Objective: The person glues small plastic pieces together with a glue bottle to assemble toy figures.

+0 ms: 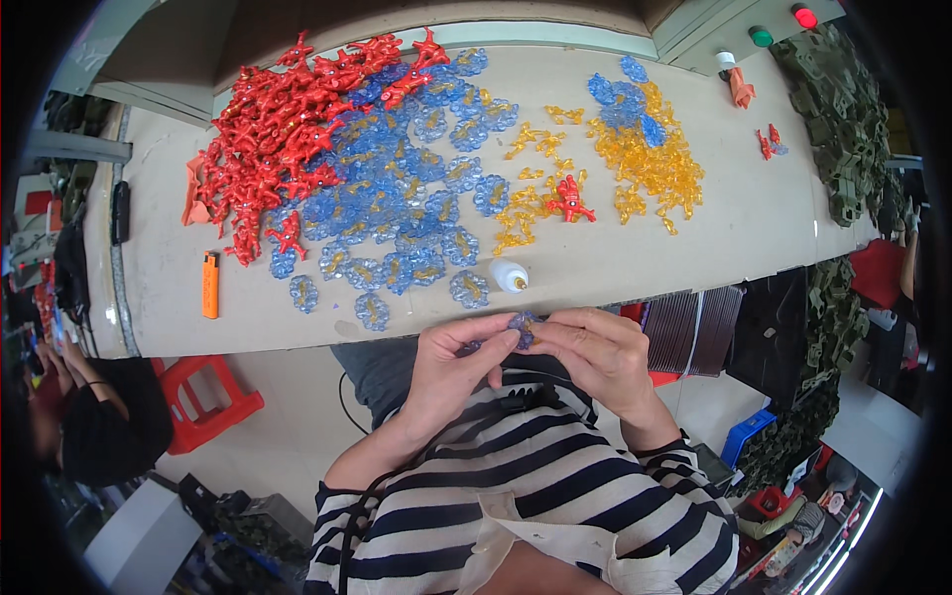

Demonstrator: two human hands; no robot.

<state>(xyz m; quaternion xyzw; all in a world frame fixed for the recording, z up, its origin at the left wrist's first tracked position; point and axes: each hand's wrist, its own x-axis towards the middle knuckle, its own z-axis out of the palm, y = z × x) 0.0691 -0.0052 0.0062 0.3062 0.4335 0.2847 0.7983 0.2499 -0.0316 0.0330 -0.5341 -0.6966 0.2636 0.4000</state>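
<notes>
Head view, looking down over a pale tabletop [754, 213] and onto the lap of a person in a black-and-white striped shirt [555, 496]. Across the tabletop, largest first: a broad spread of clear blue plastic pieces [407, 188], many showing a yellow part at the centre; a heap of red plastic figures [283, 134] at the upper left, overlapping the blue spread; a pile of clear yellow plastic pieces [659, 169] to the right, with a few blue ones on top; one red figure [570, 198] lying alone among scattered yellow bits; an orange lighter [210, 285] near the left edge; and a small white bottle [509, 275] by the front edge. Just below that edge, over the lap, the left hand [451, 372] and right hand [600, 357] meet, fingers of both closed narrowly around one blue plastic piece [523, 327], pinched between them. Judging by the many blue pieces already carrying yellow centres, much of the fitting looks done, while the yellow pile suggests a good share remains.
</notes>
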